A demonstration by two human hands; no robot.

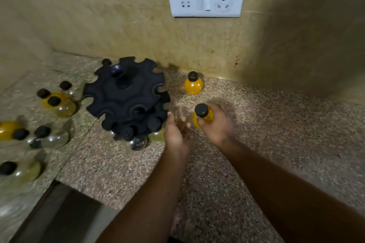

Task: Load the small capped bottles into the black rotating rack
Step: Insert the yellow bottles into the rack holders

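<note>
The right hand (pixel 216 124) grips an upright yellow bottle (pixel 203 115) (cap up); the rack (pixel 126 94) lies left, just beyond the open left hand (pixel 175 132).

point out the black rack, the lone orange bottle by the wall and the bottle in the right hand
black rack (pixel 126 92), head view, top tier
lone orange bottle (pixel 193 86), head view, orange body
held bottle (pixel 201 110), head view, black cap

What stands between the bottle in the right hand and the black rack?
Only the open left hand lies in between, close beside the rack. The right hand holds the bottle just right of it. No other object is visible on the counter between them.
</note>
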